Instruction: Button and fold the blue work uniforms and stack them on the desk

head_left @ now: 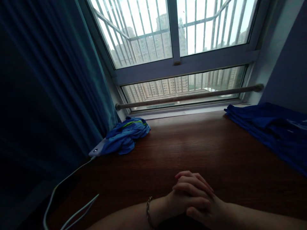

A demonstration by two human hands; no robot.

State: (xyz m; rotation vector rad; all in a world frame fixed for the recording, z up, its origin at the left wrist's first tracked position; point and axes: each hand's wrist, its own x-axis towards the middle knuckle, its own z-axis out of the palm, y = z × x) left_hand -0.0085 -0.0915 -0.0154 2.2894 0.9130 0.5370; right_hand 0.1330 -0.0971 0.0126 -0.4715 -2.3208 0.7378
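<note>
My two hands rest clasped together on the dark wooden sill point(192, 143) near its front edge. My left hand point(178, 204) has a thin bracelet on its wrist, and its fingers are folded round my right hand point(201, 195). The fingers of both interlock, and nothing shows between them. A crumpled blue garment with a green stripe point(127, 135) lies at the far left of the sill, well apart from my hands. Folded blue cloth point(271, 127) lies along the right side.
A phone point(97, 149) lies beside the crumpled garment, with a white cable point(69, 179) running off the left edge. A dark teal curtain point(55, 89) hangs at left. A wooden rod point(189, 95) crosses below the barred window point(172, 32).
</note>
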